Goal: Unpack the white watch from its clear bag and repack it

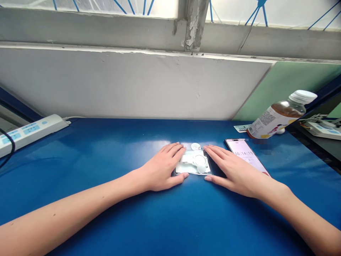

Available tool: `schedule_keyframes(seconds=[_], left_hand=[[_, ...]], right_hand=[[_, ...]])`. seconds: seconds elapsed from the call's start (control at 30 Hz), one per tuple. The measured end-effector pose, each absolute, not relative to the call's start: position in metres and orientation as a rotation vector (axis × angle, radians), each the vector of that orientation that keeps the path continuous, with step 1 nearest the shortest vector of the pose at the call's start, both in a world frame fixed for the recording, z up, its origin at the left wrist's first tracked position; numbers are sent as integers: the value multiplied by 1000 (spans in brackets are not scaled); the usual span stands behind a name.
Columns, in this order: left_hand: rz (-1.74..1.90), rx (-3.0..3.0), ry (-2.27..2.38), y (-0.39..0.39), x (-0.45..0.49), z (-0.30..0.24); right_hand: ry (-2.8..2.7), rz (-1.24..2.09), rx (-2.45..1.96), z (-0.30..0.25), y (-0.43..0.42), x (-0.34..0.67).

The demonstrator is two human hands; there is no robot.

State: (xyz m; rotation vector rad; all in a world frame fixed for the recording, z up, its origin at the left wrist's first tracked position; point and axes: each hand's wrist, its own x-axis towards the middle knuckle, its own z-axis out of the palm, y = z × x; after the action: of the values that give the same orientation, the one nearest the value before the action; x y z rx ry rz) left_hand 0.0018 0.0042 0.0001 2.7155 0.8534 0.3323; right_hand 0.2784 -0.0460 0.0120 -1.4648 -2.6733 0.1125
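Note:
A small clear plastic bag (194,163) with white parts inside lies flat on the blue table (106,156). My left hand (162,167) rests flat with its fingers stretched out, the fingertips on the bag's left edge. My right hand (231,169) lies flat too, fingers stretched along the bag's right edge. A small round white disc (195,146) sits just beyond the bag. Neither hand grips anything.
A phone (246,154) showing a timer lies right of my right hand. A bottle (279,115) of brown drink stands at the back right. A white power strip (29,132) sits at the far left. A white wall panel (133,85) backs the table.

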Motion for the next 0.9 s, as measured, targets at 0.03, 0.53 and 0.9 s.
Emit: schedule_keyframes(seconds=[0.03, 0.53, 0.9], left_hand=[[338, 2711, 853, 4, 2, 0], [318, 2744, 856, 5, 2, -1], [314, 2735, 838, 5, 1, 2]], right_hand=[[-2669, 114, -1460, 12, -46, 278], [-2668, 103, -1455, 12, -46, 278], [-2686, 80, -1437, 16, -44, 277]])
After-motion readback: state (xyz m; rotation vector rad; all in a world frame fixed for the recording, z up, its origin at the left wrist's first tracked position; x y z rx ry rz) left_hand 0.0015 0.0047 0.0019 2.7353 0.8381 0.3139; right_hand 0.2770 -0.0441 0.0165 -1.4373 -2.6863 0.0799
